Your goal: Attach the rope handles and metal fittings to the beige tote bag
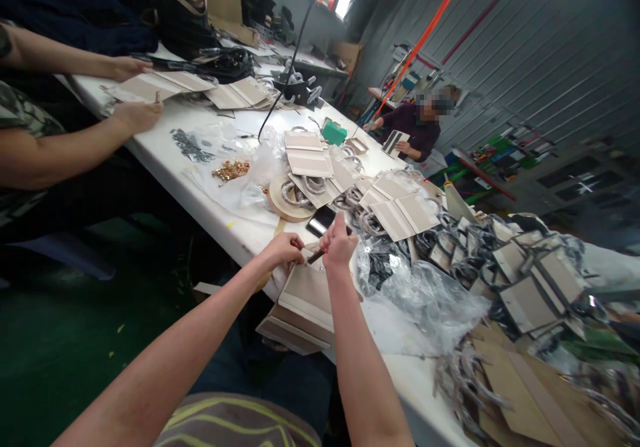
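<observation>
A beige folded panel lies at the table's near edge, overhanging it toward my lap. My left hand pinches the panel's upper left corner between closed fingers. My right hand is wrapped around a dark narrow stick-like piece. One end of that piece points down and left at the panel's top edge, close to my left fingertips; its exact kind I cannot make out. A phone with a dark screen lies just beyond my hands. A roll of tan tape sits behind it.
More beige panels and wrapped handles are heaped to the right, beside clear plastic bags. Gold-coloured small parts lie on plastic at left. A co-worker's hands hold a panel there. Another person works across the table.
</observation>
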`<state>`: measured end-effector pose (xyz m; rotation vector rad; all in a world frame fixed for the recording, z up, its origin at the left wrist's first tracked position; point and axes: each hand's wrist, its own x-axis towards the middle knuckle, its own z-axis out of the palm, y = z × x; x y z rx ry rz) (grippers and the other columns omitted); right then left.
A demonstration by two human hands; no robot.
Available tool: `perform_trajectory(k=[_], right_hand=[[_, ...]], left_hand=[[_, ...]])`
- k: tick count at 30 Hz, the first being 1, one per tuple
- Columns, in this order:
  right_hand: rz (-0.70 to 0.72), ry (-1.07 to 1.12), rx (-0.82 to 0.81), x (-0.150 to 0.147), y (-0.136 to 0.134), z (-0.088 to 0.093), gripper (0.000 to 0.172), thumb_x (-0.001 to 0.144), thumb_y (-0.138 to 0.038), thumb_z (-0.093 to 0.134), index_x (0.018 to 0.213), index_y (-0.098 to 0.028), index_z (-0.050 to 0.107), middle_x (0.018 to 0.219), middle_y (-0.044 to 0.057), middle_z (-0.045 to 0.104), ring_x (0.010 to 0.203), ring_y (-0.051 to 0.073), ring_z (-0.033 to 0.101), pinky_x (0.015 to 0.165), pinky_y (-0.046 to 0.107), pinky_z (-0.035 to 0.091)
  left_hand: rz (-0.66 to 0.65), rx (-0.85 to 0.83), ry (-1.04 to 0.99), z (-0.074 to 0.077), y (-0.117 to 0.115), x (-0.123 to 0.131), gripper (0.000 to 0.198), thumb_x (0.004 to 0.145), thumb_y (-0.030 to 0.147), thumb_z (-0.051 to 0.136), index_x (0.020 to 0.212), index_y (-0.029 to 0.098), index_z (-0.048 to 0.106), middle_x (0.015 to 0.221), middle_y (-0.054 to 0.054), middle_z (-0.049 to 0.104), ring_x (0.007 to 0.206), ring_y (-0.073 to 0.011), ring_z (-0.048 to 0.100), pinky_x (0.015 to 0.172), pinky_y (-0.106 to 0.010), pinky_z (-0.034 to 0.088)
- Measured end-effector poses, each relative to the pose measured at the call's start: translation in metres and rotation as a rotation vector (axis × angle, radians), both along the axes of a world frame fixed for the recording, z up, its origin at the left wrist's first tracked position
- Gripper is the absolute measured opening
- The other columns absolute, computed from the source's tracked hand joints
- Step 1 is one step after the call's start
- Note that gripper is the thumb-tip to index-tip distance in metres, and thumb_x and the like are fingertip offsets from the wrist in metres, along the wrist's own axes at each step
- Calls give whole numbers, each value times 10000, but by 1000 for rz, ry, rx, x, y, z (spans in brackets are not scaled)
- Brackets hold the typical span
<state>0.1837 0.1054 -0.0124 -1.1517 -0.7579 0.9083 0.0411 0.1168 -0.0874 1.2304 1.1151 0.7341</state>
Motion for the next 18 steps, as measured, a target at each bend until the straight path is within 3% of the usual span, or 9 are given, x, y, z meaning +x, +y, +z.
perform_trajectory(k=[8, 14, 18], right_hand=[[-107, -298, 95, -24, -26, -13, 653, 995, -725, 681, 616, -277, 394, 437, -102, 362, 377, 81, 319, 379, 260, 257], [-19, -39, 101, -5, -16, -4, 698, 961, -707, 742, 584, -277, 341, 452, -123, 294, 348, 66, 273, 337, 247, 216], [-99, 56, 56, 10, 7, 2, 733, 943, -717, 758, 577, -280, 297, 452, -133, 268, 347, 58, 249, 314, 231, 196]], left_hand=[[-64, 27, -64, -4, 1, -5, 347, 545, 133, 888, 859, 175, 745, 761, 17, 715, 727, -169, 662, 640, -254, 503], [-85, 64, -49, -2, 0, -6, 354, 549, 172, 894, 869, 178, 743, 720, 28, 693, 693, -172, 631, 626, -265, 484], [-85, 89, -39, -2, -1, -7, 362, 557, 195, 899, 891, 181, 761, 759, 19, 716, 717, -174, 641, 655, -272, 507]])
